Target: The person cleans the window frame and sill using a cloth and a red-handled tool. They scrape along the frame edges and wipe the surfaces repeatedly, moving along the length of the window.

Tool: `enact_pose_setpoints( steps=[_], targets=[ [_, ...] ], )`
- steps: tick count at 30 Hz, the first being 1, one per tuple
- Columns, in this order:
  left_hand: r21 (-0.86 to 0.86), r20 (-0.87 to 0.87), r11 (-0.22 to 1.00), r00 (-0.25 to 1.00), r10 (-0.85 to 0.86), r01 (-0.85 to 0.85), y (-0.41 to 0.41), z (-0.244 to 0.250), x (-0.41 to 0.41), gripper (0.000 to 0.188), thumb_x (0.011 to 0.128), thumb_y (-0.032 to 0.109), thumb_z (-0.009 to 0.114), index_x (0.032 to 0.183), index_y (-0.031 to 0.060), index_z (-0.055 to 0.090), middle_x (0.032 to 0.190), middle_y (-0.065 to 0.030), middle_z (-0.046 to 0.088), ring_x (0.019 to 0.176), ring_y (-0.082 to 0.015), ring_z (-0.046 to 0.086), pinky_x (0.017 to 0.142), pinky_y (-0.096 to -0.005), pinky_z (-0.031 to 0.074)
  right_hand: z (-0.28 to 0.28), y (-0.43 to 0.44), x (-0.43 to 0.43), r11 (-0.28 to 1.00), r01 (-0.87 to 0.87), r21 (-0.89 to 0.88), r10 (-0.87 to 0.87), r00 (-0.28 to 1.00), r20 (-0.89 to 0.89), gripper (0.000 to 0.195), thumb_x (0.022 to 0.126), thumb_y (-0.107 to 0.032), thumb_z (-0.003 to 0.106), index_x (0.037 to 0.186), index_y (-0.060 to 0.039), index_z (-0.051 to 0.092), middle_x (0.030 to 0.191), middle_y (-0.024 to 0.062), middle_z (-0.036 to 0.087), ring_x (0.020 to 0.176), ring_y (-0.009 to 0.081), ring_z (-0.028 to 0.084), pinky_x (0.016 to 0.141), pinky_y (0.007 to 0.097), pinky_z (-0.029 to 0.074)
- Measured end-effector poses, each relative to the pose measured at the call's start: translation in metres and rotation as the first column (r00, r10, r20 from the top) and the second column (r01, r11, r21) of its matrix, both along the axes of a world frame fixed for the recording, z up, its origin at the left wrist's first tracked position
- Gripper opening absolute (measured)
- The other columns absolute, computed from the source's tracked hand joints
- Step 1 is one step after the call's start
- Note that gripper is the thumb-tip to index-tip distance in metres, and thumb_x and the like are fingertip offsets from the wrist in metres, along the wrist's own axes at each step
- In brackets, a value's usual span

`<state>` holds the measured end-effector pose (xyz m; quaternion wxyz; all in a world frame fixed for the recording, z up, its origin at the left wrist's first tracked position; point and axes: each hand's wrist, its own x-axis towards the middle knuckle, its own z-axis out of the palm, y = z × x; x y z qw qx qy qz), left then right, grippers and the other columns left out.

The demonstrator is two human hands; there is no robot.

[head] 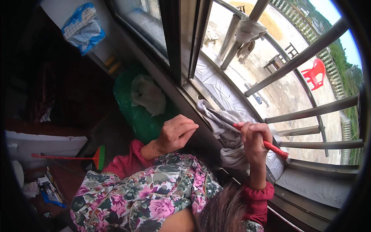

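Note:
My right hand (256, 134) grips the red handle of a long tool (275, 149), perhaps a screwdriver. Its dark shaft points up and to the left, with the end among the folds of a white cloth (216, 127). That cloth lies bunched along the metal window track (193, 92) and over the sill, and part of it hangs on the inner side below my right hand. To the left, my left hand (176, 132) hovers apart from the cloth. Its fingers are curled together, and nothing shows in them.
Metal security bars (295, 66) stand just outside, one with a rag (249, 29) tied around it. A dark-framed sliding pane (176, 37) borders the opening. Below my left hand sits a green plastic container (124, 95) with white material. A broom (100, 158) lies farther left.

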<state>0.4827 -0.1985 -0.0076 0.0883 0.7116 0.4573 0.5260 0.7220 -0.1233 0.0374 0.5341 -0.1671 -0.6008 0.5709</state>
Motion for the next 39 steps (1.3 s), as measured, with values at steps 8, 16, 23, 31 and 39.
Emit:
enact_pose_setpoints(
  steps=[8, 16, 23, 31, 39],
  targets=[
    [0.025, -0.037, 1.0, 0.999, 0.0, 0.001, 0.007, 0.008, -0.001, 0.022, 0.07, -0.008, 0.071, 0.089, 0.0004, 0.065, 0.083, -0.0091, 0.063, 0.07, -0.0245, 0.062, 0.059, -0.0319, 0.051, 0.01, 0.02, -0.069, 0.976, 0.002, 0.218, -0.051, 0.975, 0.215, 0.019, 0.09, 0.007, 0.048, 0.097, 0.0027, 0.065, 0.068, 0.0041, 0.055, 0.062, 0.0123, 0.053, 0.087, 0.0355, 0.05],
    [0.005, -0.015, 1.0, 1.0, -0.002, 0.002, 0.0, -0.001, 0.0, 0.021, 0.072, -0.007, 0.071, 0.091, 0.0015, 0.065, 0.083, -0.0092, 0.064, 0.067, -0.024, 0.062, 0.056, -0.0308, 0.049, 0.031, -0.056, -0.004, 0.933, 0.115, 0.342, -0.239, 0.906, 0.348, 0.016, 0.081, 0.012, 0.051, 0.087, 0.0014, 0.061, 0.06, 0.0051, 0.052, 0.057, 0.0174, 0.054, 0.085, 0.0465, 0.051],
    [-0.037, -0.001, 0.997, 0.997, 0.074, -0.074, -0.017, -0.008, -0.005, 0.019, 0.072, -0.007, 0.071, 0.089, 0.0013, 0.066, 0.081, -0.0094, 0.064, 0.066, -0.0236, 0.063, 0.055, -0.0306, 0.049, 0.046, -0.057, 0.055, 0.958, 0.287, 0.011, -0.281, 0.93, 0.237, 0.013, 0.095, 0.002, 0.042, 0.093, -0.0029, 0.055, 0.056, -0.0003, 0.044, 0.053, 0.0119, 0.044, 0.08, 0.0435, 0.05],
    [-0.038, -0.015, 0.999, 0.999, -0.039, 0.038, -0.004, -0.001, 0.001, 0.02, 0.072, -0.007, 0.071, 0.09, 0.0016, 0.066, 0.081, -0.009, 0.064, 0.067, -0.0236, 0.063, 0.056, -0.031, 0.05, 0.013, -0.012, -0.049, 0.959, 0.241, 0.151, -0.253, 0.965, 0.069, 0.017, 0.092, 0.007, 0.043, 0.095, 0.0029, 0.059, 0.062, 0.0021, 0.049, 0.06, 0.0132, 0.052, 0.087, 0.0414, 0.051],
    [-0.043, -0.005, 0.999, 0.999, -0.033, 0.033, -0.015, -0.01, 0.002, 0.019, 0.072, -0.007, 0.071, 0.089, 0.0014, 0.066, 0.082, -0.0099, 0.065, 0.069, -0.0244, 0.065, 0.057, -0.0304, 0.051, 0.023, -0.053, 0.028, 0.929, 0.323, 0.18, -0.352, 0.921, 0.166, 0.022, 0.089, 0.012, 0.039, 0.099, 0.001, 0.056, 0.058, 0.0027, 0.046, 0.054, 0.014, 0.049, 0.079, 0.0426, 0.053]
  ],
)
